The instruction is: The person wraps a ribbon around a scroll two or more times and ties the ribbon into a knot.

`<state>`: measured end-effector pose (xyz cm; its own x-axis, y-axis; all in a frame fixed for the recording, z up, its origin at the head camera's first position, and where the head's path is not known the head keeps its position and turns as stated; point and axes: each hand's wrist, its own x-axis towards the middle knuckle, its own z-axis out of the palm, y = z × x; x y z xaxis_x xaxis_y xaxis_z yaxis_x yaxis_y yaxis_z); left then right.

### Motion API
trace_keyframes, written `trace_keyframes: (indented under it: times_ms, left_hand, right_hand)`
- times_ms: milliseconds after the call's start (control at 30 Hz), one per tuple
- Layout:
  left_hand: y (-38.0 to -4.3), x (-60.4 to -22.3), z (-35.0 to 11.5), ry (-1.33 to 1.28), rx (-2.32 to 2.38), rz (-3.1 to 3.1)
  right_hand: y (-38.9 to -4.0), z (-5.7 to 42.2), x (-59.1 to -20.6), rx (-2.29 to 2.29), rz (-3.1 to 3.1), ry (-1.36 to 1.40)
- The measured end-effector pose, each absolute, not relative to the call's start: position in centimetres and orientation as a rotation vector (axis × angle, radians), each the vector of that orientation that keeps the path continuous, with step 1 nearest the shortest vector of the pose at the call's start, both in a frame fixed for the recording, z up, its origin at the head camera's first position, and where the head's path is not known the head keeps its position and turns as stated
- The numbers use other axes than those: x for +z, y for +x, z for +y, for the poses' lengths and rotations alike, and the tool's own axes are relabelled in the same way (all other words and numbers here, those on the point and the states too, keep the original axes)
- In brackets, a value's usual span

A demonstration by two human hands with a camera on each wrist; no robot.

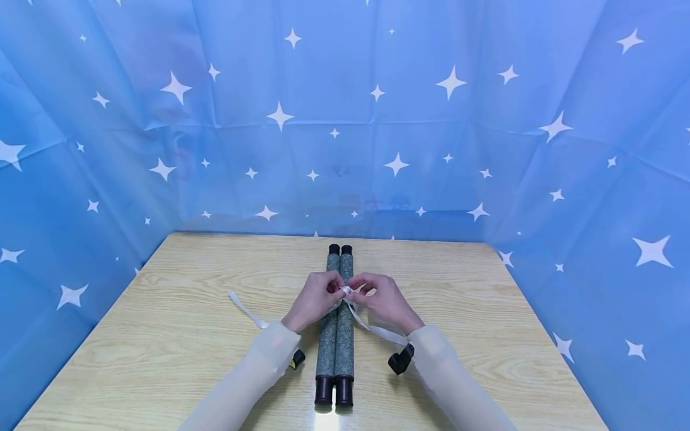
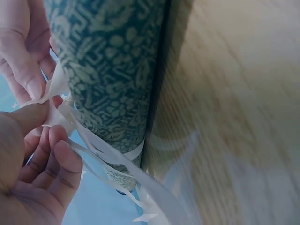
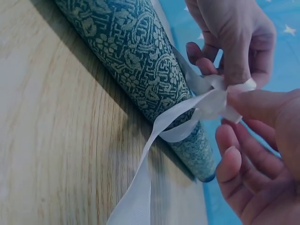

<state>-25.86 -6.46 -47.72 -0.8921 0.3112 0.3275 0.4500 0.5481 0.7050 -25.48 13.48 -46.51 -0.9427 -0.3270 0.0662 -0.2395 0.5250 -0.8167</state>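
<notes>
Two rolls of a scroll [image 1: 326, 347], covered in green patterned cloth with dark end knobs, lie side by side pointing away from me. A white ribbon [image 3: 176, 112] wraps round them and bunches on top at mid-length. My left hand [image 1: 319, 299] pinches the bunched ribbon between thumb and fingers from the left. From the right, my right hand [image 1: 384, 299] pinches it too, the fingertips of both hands almost meeting. One loose ribbon tail runs right under my right wrist, another out to the left. The exact shape of the knot is partly hidden by fingers.
The scroll lies on a wood-grain table [image 1: 215, 269]. A blue curtain [image 1: 345, 120] with white stars stands behind the table and along both sides. Small black wrist devices [image 1: 401, 359] sit below each forearm, close to the table.
</notes>
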Motion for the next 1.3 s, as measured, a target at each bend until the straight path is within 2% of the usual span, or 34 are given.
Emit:
trace_keyframes:
  times_ms: [700,1133,1300]
  left_hand:
    - [-25.4,-46.7,-10.1,-0.679,-1.121,-2.864]
    - [-25.1,-47.5,-10.7,-0.778,-0.982,-2.825]
    - [-25.0,-47.7,-10.8,-0.728,-0.932,-2.779]
  right_hand:
    - [-25.6,14.2,-46.4,-1.388,2.671,-0.484]
    - [-25.7,14.9,-46.6,-1.399,2.706,-0.467]
    - [-25.7,15.2,-46.5,-1.409,2.719,-0.461]
